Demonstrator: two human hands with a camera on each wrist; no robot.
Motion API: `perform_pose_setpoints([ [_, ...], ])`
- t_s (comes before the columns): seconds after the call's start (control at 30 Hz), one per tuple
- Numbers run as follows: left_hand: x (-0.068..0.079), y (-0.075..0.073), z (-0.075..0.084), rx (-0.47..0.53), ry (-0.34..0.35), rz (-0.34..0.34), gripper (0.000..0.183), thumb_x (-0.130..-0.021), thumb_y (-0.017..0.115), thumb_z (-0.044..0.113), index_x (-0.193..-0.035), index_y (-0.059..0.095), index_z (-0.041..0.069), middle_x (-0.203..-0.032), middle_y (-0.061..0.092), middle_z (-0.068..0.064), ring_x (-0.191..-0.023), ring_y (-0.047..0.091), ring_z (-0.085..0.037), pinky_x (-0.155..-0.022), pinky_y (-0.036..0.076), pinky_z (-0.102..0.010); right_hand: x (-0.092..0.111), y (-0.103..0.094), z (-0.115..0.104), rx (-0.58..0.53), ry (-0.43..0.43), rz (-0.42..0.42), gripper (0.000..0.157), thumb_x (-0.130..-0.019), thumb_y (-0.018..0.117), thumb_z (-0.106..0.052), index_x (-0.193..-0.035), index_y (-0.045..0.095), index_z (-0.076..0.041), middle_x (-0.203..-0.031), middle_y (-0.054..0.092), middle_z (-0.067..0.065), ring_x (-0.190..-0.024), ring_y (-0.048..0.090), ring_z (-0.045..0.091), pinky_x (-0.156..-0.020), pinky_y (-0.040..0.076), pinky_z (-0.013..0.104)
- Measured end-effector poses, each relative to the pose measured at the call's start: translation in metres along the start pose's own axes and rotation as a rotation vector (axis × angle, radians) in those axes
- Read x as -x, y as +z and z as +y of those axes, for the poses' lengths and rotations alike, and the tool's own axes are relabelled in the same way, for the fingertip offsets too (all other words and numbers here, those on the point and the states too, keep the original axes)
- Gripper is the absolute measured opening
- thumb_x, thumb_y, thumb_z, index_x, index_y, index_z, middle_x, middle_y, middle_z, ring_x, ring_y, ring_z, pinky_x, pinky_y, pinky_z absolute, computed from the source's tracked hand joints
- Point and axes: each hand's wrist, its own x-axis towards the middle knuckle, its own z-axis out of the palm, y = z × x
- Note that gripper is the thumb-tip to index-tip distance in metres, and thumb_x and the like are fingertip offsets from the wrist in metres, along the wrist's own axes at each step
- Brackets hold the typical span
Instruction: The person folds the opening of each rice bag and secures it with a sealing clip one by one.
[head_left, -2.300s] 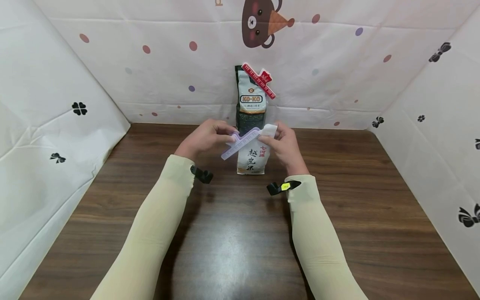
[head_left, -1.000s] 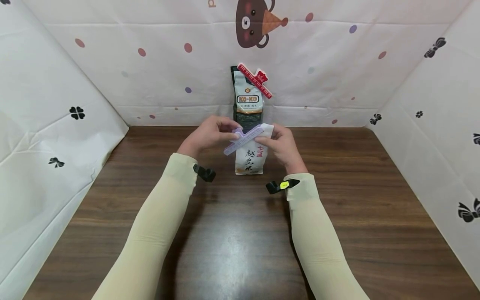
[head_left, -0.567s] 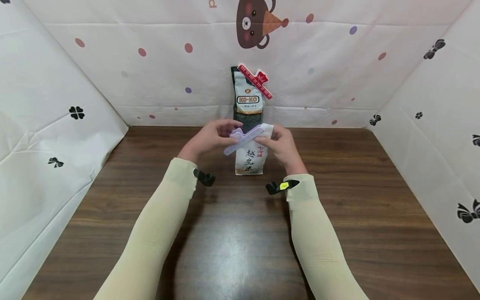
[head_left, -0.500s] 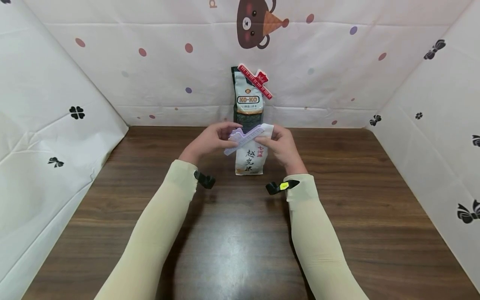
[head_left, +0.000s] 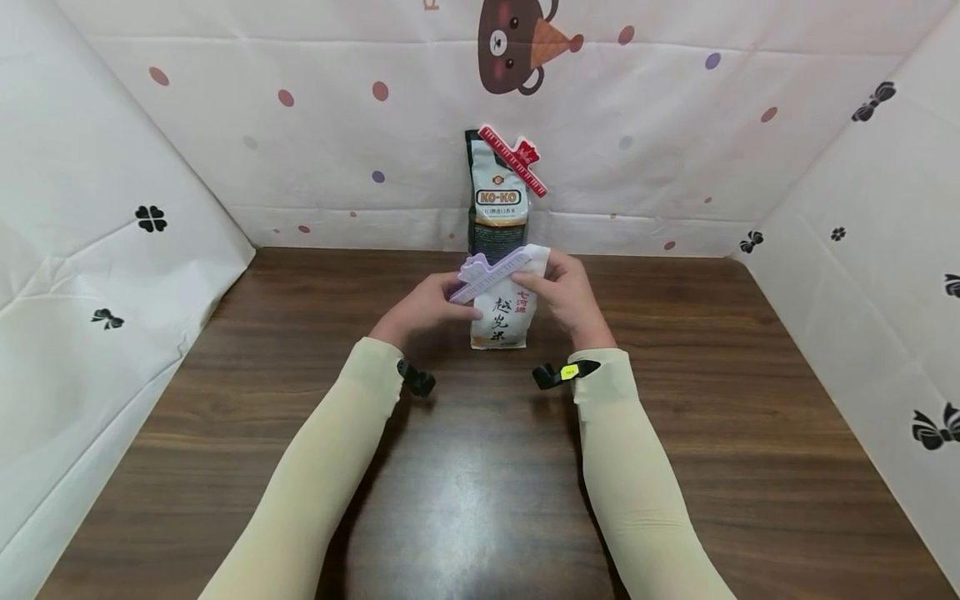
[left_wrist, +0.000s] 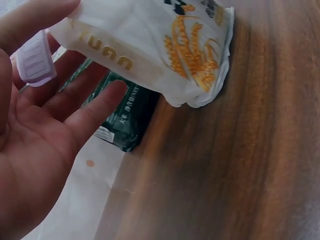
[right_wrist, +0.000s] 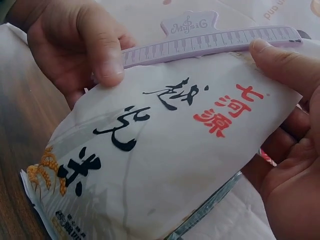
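Observation:
A white rice bag (head_left: 487, 325) with black and red characters stands upright on the table in the head view. Across its top slants a lilac clip (head_left: 491, 276) with a piano-key print, closed over the bag's edge. My left hand (head_left: 425, 308) holds the bag's left side, thumb in front and fingers behind, beside the clip's lower end; some of its fingers are spread in the left wrist view. On the other side my right hand (head_left: 567, 292) pinches the bag's upper right corner, its thumb against the clip's end in the right wrist view. The bag hides several fingertips.
Right behind stands a dark green and pale KO-KO bag (head_left: 498, 179), with a red clip (head_left: 517, 164) slanting across its top right corner. A patterned white cloth (head_left: 330, 150) walls the back and both sides of the wooden table (head_left: 675, 375).
My left hand has let go of the lilac clip's handle and moved down to the rice bag's left side. The right hand keeps its hold. Earlier, the clip slid up onto the bag's top.

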Motion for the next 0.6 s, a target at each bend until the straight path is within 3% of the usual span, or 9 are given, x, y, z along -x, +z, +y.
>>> perform_pose_setpoints([
  [0.23,-0.001,0.002,-0.004,0.011,0.013,0.013,0.060,-0.075,0.084,0.036,-0.129,0.060,0.025,-0.125,0.063,0.002,-0.112,0.056,-0.023,-0.106,0.041,-0.049,0.001,-0.007,0.008,0.134,0.154,-0.122,0.047,-0.081,0.077,-0.040,-0.122,0.065,-0.019,-0.119,0.065,0.003,-0.108,0.058,0.021,-0.095,0.048,0.042],
  [0.4,-0.001,0.002,-0.004,0.020,0.007,0.025,0.063,-0.074,0.084,0.037,-0.131,0.059,0.025,-0.128,0.062,0.002,-0.114,0.056,-0.023,-0.107,0.040,-0.050,-0.001,-0.014,0.018,0.186,0.215,-0.236,0.058,-0.078,0.081,-0.035,-0.128,0.058,-0.020,-0.125,0.062,0.004,-0.116,0.054,0.023,-0.106,0.040,0.050],
  [0.6,-0.002,0.003,-0.007,0.017,-0.006,0.026,0.064,-0.074,0.084,0.037,-0.131,0.058,0.026,-0.128,0.061,0.003,-0.113,0.055,-0.023,-0.107,0.040,-0.049,-0.001,-0.020,0.024,0.208,0.242,-0.366,0.068,-0.076,0.083,-0.028,-0.134,0.048,-0.021,-0.126,0.059,0.006,-0.117,0.053,0.026,-0.108,0.037,0.051],
])
